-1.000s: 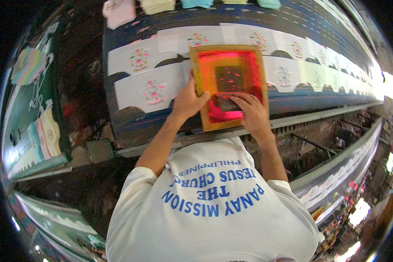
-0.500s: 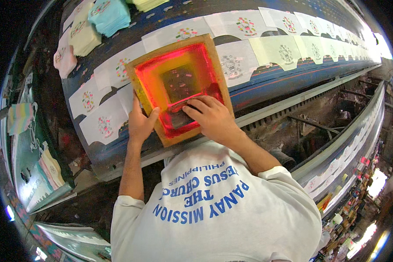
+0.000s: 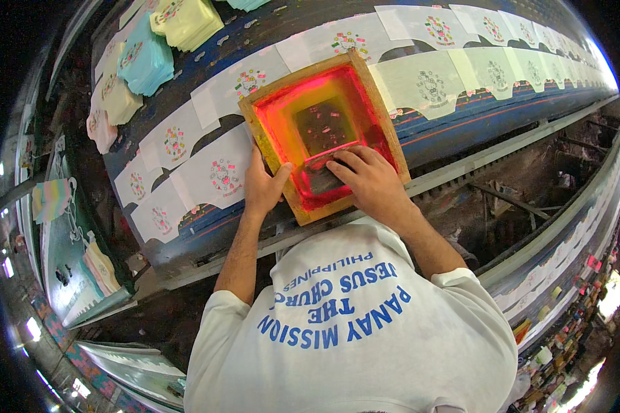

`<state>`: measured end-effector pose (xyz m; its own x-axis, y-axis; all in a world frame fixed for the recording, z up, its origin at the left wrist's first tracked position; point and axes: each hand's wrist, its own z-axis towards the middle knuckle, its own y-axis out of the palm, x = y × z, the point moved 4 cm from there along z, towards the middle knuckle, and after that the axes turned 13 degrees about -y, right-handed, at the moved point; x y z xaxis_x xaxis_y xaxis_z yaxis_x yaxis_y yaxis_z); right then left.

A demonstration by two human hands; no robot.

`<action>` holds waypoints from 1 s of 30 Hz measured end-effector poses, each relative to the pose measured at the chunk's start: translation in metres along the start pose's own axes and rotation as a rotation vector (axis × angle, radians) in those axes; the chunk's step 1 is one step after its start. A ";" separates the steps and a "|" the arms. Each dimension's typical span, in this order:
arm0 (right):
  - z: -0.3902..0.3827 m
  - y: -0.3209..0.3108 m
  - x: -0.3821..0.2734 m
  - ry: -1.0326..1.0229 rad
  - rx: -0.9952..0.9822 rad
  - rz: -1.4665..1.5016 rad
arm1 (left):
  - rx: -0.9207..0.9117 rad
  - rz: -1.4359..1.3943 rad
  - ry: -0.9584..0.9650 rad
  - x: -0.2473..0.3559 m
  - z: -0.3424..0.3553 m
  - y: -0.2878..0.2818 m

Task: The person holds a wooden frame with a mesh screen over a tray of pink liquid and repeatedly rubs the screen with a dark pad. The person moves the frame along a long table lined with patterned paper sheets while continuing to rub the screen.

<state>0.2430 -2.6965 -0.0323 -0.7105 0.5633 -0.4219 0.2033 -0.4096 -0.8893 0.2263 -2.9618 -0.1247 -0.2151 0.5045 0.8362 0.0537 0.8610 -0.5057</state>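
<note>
The rectangular screen frame of brown wood (image 3: 300, 78), strung with orange-yellow mesh (image 3: 291, 114) and smeared red along its inner sides, is located at the near edge of the long dark-blue worktop (image 3: 442, 131). It stands aslant, closer to the near left corner than to the far right end, its nearest corner close to the pale metal rail (image 3: 492, 153) along that edge. Whether it lies flat or slightly raised cannot be determined.

Hands: the left hand (image 3: 266, 187) grips the frame's left side, thumb over the wood, fingers largely hidden at the outer side. The right hand (image 3: 377, 182) is curled over a dark flat bar (image 3: 317, 177) inside the frame, toward its near end.

Adjacent: a white cut-cloth piece with a pink-and-grey print (image 3: 223, 177) to the left, and a pale yellow-green cut-cloth piece with a grey print (image 3: 431, 86) to the right.

Handling assessment: the frame is judged light and stiff, manageable by its wooden sides. The mesh is probably taut and the most easily damaged part; it should not bear a grip. Red areas appear wet and likely slippery. Sound holding points are the outer faces of the left and right sides, near mid-length. The bar is best held along its upper edge, clear of the red.
</note>
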 end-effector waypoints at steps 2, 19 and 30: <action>0.000 0.003 0.001 -0.019 0.013 -0.006 | -0.075 -0.122 -0.143 0.003 -0.002 -0.001; 0.063 -0.018 0.061 -0.089 0.073 -0.026 | -0.081 -0.034 -0.362 0.033 -0.008 -0.004; 0.034 -0.006 0.035 -0.003 0.105 -0.005 | -0.105 0.041 -0.315 0.032 -0.008 -0.009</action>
<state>0.1942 -2.6988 -0.0360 -0.7130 0.5637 -0.4171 0.1280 -0.4802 -0.8678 0.2267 -2.9529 -0.0921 -0.5006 0.5088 0.7004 0.1652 0.8503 -0.4997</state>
